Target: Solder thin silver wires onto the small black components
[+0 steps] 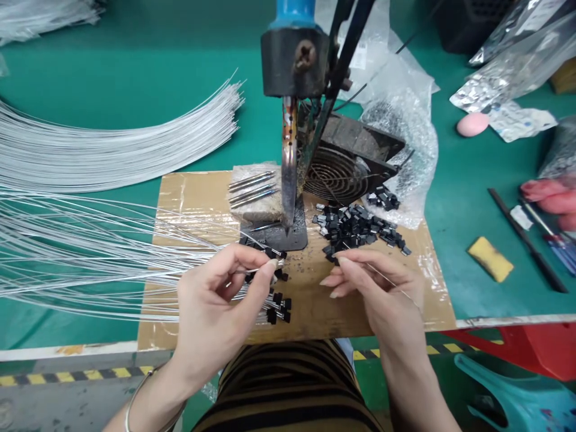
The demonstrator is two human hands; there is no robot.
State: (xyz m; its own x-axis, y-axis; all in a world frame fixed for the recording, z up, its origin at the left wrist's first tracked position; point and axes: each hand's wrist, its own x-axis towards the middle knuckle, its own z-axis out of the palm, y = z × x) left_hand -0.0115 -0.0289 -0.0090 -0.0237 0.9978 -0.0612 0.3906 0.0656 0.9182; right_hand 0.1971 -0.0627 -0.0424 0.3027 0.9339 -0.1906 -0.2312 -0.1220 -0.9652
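The left hand [225,306] has its grip pinched on a thin wire [281,263], with the end poking out by the thumb. The right hand [389,306] pinches a thin stick [380,274]. Both are over brown cardboard [315,312]. Just past the right hand sits a heap of little black bits [360,227]. Farther back, a dirty fan [339,174] tilts on the green table [180,72].

Single view, head-worn — looks from above the near side of the flat brown cardboard sheet [310,309], facing forward and steeply down; close range, bare left hand [220,300] and bare right hand [384,294] large in frame above the sheet.
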